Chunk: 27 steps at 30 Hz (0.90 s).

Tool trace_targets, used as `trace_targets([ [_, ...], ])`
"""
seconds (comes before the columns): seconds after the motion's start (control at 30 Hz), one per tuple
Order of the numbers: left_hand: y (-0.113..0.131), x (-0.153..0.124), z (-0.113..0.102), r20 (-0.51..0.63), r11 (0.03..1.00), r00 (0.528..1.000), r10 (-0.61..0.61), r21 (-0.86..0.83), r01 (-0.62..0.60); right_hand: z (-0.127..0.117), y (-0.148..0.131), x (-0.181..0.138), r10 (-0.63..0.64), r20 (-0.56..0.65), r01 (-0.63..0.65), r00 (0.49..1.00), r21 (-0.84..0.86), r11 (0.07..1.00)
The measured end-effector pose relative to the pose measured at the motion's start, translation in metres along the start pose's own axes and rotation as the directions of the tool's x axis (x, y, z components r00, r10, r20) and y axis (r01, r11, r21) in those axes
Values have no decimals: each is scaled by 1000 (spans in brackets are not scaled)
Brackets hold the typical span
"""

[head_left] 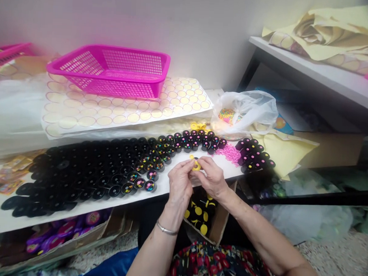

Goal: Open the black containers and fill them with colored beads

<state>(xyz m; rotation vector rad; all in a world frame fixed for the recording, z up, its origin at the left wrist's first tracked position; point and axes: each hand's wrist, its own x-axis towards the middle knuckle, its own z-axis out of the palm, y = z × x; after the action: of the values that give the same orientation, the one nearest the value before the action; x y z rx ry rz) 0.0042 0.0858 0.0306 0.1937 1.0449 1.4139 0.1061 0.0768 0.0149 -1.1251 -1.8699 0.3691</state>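
Note:
My left hand (pixel 181 179) and my right hand (pixel 213 176) meet over the front edge of the white table. Between their fingertips they pinch a small round yellow cap (pixel 196 166) with a dark middle; the fingers hide part of it. To the left stand many black cups (pixel 114 190) in close rows, several with coloured beads inside. Pink pieces (pixel 230 153) lie in a loose pile beyond my right hand. Beside that pile is a smaller group of black cups (pixel 253 154). Below my hands, a cardboard box (pixel 222 225) holds black cups with yellow caps.
A pink basket (pixel 160 88) rests on a sheet of round stickers (pixel 111 119) at the back. A plastic bag (pixel 261 107) with coloured beads lies back right, beside yellow paper (pixel 288 152). A white shelf (pixel 314 76) juts in above. Purple items fill a lower box (pixel 97 236).

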Motion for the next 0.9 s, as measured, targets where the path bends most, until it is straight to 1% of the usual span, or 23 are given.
trace_targets([
  [0.1,-1,3,3,-52,999,998,32,20,-31,-2,1,5,11,85,-7,996,-57,998],
  [0.17,-1,6,3,-63,994,994,88,71,-84,-5,3,9,38,126,-28,991,-80,996],
  [0.2,-2,7,3,-62,985,988,142,104,-135,-6,6,11,53,141,-39,989,-97,995],
  [0.27,-3,10,0,-62,949,959,276,175,-262,-7,11,14,81,163,-57,983,-145,988],
  [0.33,-6,15,-4,-63,911,930,362,236,-339,-7,18,16,110,195,-69,975,-205,976],
  [0.4,-9,21,-8,-64,906,933,355,270,-327,-6,22,18,133,232,-73,964,-250,965],
  [0.5,-13,28,-11,-55,921,960,274,302,-246,-6,23,22,160,285,-82,945,-266,960],
  [0.6,-17,33,-11,-1,908,970,243,351,-227,-7,22,27,182,317,-104,931,-249,963],
  [0.7,-22,37,-11,49,878,964,261,404,-258,-5,23,31,224,314,-173,923,-182,968],
  [0.8,-26,40,-14,86,837,951,297,456,-303,-1,28,30,292,262,-305,920,10,952],
  [0.87,-26,41,-16,105,814,945,311,483,-322,3,30,28,361,247,-409,899,181,895],
  [0.9,-26,42,-16,110,804,942,316,496,-328,5,31,26,413,253,-474,875,270,838],
])
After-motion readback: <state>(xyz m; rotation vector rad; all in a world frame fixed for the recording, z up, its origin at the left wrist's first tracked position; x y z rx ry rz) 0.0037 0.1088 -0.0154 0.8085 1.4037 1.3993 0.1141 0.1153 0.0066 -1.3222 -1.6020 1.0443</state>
